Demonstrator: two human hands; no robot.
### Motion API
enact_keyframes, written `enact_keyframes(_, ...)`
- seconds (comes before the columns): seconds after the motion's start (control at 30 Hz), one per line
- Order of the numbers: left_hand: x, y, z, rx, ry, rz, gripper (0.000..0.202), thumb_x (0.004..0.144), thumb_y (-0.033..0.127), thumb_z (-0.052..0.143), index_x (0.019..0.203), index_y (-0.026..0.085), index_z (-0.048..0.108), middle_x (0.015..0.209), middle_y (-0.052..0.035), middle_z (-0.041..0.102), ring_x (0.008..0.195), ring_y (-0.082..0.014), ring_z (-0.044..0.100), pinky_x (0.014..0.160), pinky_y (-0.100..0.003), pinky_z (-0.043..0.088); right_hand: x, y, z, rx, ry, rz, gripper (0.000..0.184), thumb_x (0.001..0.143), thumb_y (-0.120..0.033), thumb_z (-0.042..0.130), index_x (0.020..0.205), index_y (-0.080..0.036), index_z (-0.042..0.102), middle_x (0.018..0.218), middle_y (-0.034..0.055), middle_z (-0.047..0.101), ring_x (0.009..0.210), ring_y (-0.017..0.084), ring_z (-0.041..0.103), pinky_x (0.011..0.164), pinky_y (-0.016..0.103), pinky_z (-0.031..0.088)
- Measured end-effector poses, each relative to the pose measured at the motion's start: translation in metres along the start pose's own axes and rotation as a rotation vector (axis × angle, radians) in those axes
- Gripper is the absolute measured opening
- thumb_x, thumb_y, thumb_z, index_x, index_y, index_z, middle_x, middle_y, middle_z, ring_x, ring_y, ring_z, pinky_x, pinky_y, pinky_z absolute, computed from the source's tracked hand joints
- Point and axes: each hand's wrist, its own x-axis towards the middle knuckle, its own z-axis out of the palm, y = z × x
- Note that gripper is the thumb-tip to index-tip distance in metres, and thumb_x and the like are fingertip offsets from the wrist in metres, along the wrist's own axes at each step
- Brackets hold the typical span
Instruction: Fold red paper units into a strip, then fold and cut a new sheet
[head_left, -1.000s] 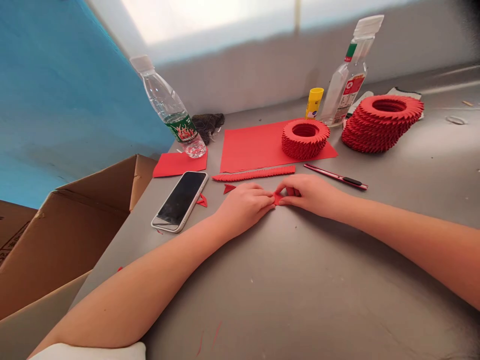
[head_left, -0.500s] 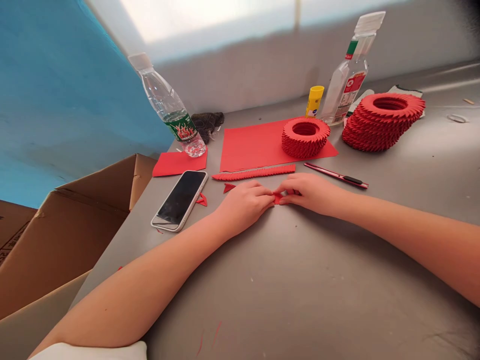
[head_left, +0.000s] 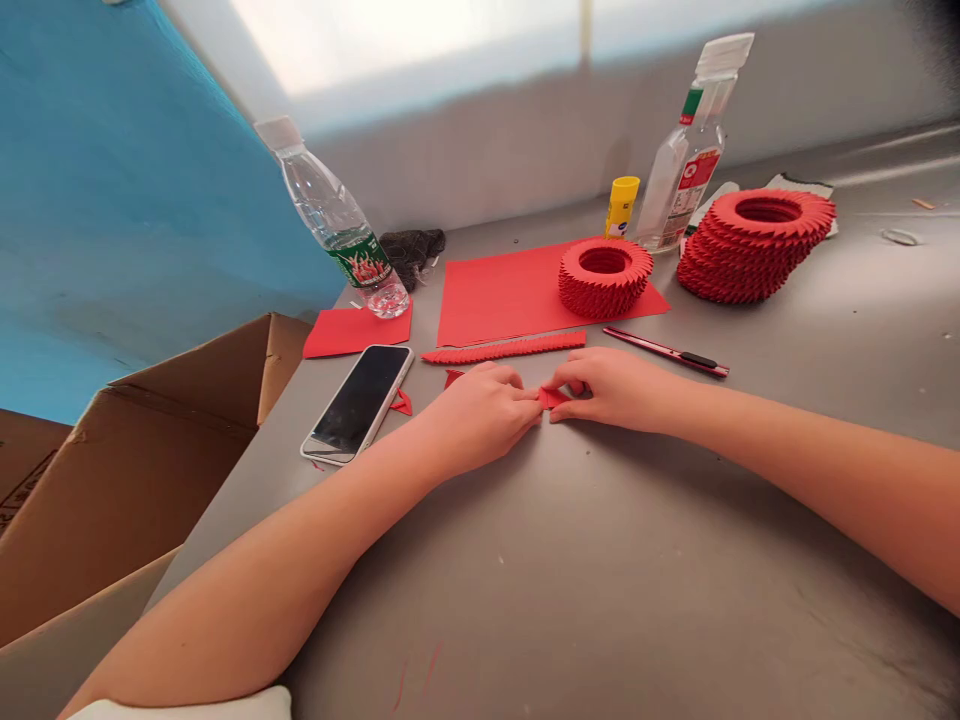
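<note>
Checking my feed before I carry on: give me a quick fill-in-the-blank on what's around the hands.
The small folded paper between the left hand and right hand is ____ in colour.
The craft knife lies beyond the ____ hand.
The smartphone lies with its screen facing ____.
The yellow-capped glue stick stands ____.
Missing words: red; right; up; upright.

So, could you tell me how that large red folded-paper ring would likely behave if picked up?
The folded-paper ring is probably light for its size, being all paper. Its stacked layers look snug, so fairly stiff, though the thin pointed edges could crumple if squeezed.
</note>
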Motion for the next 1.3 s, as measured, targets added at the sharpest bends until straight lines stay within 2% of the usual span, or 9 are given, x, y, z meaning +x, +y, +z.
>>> enact_keyframes(0.17,-0.006,-0.002,-0.018,-0.007,-0.057,-0.116,0.028,0.088,0.03,0.044,0.077,0.017,0.066,0.065,-0.0064,0.062,0.069,-0.0192,0.059,0.063,-0.03,0.044,-0.006,0.003,0.003,-0.08,0.055,-0.091,0.023,0.08,-0.037,0.051,0.083,-0.02,0.066,0.076,0.0037,0.059,0.068,0.015,0.051,0.056,0.026,0.032)
enact_keyframes(0.23,-0.007,-0.004,-0.016,-0.096,0.043,-0.206,0.024,0.084,0.037,0.051,0.091,0.018,0.064,0.08,-0.0066,0.065,0.081,-0.021,0.06,0.07,-0.031,0.046,-0.009,0.003,0.004,-0.156,0.128,-0.167,0.025,0.084,-0.031,0.045,0.076,-0.018,0.065,0.076,0.0052,0.059,0.071,0.016,0.051,0.059,0.027,0.033)
enact_keyframes(0.3,-0.005,-0.004,-0.009,-0.28,0.135,-0.262,0.044,0.076,0.04,0.061,0.115,0.021,0.053,0.108,-0.0067,0.061,0.102,-0.0228,0.055,0.082,-0.033,0.045,-0.012,0.001,0.004,-0.155,0.216,-0.182,0.029,0.086,-0.027,0.041,0.07,-0.017,0.063,0.073,0.0052,0.059,0.07,0.015,0.051,0.06,0.027,0.033)
enact_keyframes(0.37,-0.003,-0.001,0.0,-0.52,0.164,-0.304,0.065,0.073,0.036,0.066,0.13,0.025,0.036,0.125,-0.0055,0.052,0.107,-0.0211,0.053,0.087,-0.032,0.045,-0.012,-0.004,0.002,-0.062,0.265,-0.144,0.027,0.086,-0.025,0.042,0.069,-0.017,0.061,0.068,0.0028,0.058,0.063,0.013,0.049,0.059,0.025,0.033)
enact_keyframes(0.53,0.004,0.009,0.012,-1.098,0.266,-0.495,0.048,0.084,0.018,0.051,0.129,0.026,0.035,0.098,-0.002,0.066,0.089,-0.0144,0.063,0.078,-0.027,0.051,-0.012,-0.017,-0.002,0.246,0.238,-0.032,0.025,0.085,-0.03,0.044,0.071,-0.019,0.062,0.062,-0.0017,0.058,0.055,0.01,0.045,0.053,0.023,0.033)
enact_keyframes(0.67,0.005,0.009,0.009,-1.356,0.277,-0.554,0.048,0.081,0.018,0.056,0.127,0.023,0.039,0.092,-0.0047,0.067,0.081,-0.0163,0.065,0.068,-0.027,0.054,-0.012,-0.02,-0.001,0.479,0.236,0.077,0.02,0.081,-0.03,0.05,0.074,-0.02,0.065,0.068,-0.0013,0.063,0.06,0.01,0.051,0.055,0.023,0.037)
enact_keyframes(0.9,0.007,0.006,0.004,-1.551,0.307,-0.629,0.053,0.078,0.02,0.062,0.126,0.019,0.041,0.088,-0.0075,0.068,0.078,-0.0194,0.066,0.064,-0.027,0.054,-0.008,-0.012,0.001,0.978,0.217,0.233,0.028,0.076,-0.043,0.057,0.067,-0.017,0.063,0.066,0.0015,0.06,0.061,0.012,0.054,0.052,0.024,0.042)
enact_keyframes(1.03,0.008,0.007,0.001,-1.571,0.329,-0.665,0.053,0.075,0.019,0.064,0.125,0.018,0.043,0.084,-0.0065,0.069,0.075,-0.0182,0.067,0.063,-0.026,0.053,-0.007,-0.006,0.002,1.324,0.099,0.25,0.022,0.075,-0.039,0.062,0.071,-0.017,0.063,0.072,0.002,0.061,0.065,0.012,0.056,0.054,0.025,0.045)
enact_keyframes(1.3,0.007,0.009,-0.001,-1.562,0.326,-0.642,0.053,0.075,0.022,0.065,0.124,0.019,0.044,0.083,-0.0056,0.069,0.077,-0.0193,0.066,0.066,-0.029,0.054,-0.008,-0.009,0.003,1.229,0.067,0.215,0.02,0.073,-0.037,0.064,0.072,-0.017,0.066,0.07,0.001,0.061,0.063,0.011,0.055,0.055,0.024,0.044)
